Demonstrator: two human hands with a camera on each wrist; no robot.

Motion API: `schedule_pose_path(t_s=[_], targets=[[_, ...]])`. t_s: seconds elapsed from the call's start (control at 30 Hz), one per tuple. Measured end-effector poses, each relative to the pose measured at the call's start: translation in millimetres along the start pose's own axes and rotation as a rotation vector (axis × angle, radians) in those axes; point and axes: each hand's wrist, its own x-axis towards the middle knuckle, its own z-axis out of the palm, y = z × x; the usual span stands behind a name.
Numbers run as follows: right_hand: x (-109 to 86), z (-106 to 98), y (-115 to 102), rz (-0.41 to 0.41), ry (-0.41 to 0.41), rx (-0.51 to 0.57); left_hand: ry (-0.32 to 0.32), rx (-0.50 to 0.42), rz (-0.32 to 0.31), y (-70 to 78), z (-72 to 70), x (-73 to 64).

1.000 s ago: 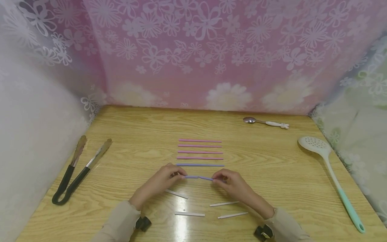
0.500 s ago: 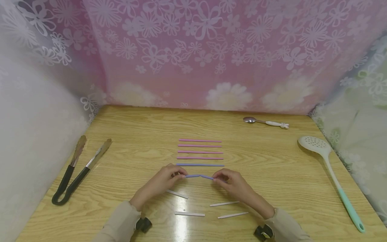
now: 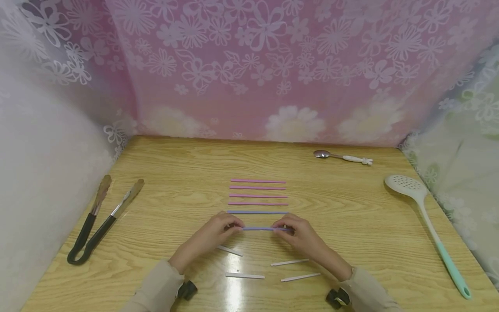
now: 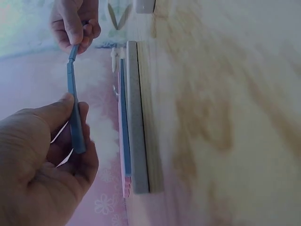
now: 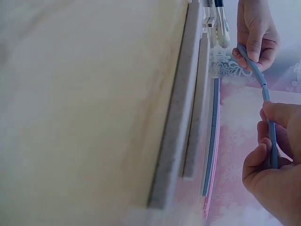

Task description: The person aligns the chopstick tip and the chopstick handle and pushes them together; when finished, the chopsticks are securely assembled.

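My left hand [image 3: 214, 232] pinches one slim blue stick piece [image 4: 71, 82] between thumb and fingers. Another blue stick piece [image 5: 272, 136] is held the same way by my right hand [image 3: 299, 234]. The two pieces meet end to end between the hands, at a slight angle in both wrist views; whether they are locked together I cannot tell. Just beyond the hands lies a longer blue stick [image 3: 257, 212]. Several pink sticks [image 3: 258, 196] lie roughly parallel behind it. Nearer the person, white stick pieces [image 3: 244, 275] lie loose, one partly covered by my left hand.
Black-handled tongs [image 3: 93, 225] lie spread on the left of the wooden table [image 3: 175, 164]. A spoon [image 3: 343, 158] rests at the back right. Along the right edge lies a slotted skimmer [image 3: 429, 225] with a mint-green handle end. Floral cloth [image 3: 249, 78] hangs behind.
The two blue pieces have gone from bent at their meeting point to nearly in line in the head view. My hands have come slightly closer together. The other sticks stay put.
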Motion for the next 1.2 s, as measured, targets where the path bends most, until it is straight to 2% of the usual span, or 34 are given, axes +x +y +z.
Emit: schedule_pose_path(t_s=[0.07,0.33,0.57,0.77,0.87,1.0,1.2], targets=[[0.5,1.2,0.3,-0.011,0.007,0.001,-0.006,0.005,0.012,1.4,1.0,0.6],[2.3,4.4,-1.5,-0.054,0.009,0.011,-0.015,0.064,0.129,5.0,5.8,5.2],[4.4,2.9,-5.7,-0.114,0.079,-0.017,0.056,0.130,0.234,4.6,8.2,8.2],[5.4,2.9,-6.8,-0.122,0.070,-0.007,0.100,0.190,0.305,3.3,10.1,7.9],[5.8,2.7,-5.9,-0.140,0.057,-0.014,0.093,0.174,0.292,2.7,10.2,7.2],[5.7,1.8,-3.5,-0.162,0.040,-0.031,0.065,0.143,0.246,2.0,9.9,7.1],[4.1,-0.3,-1.2,-0.103,0.017,-0.045,0.025,0.121,0.171,2.2,9.6,6.7]])
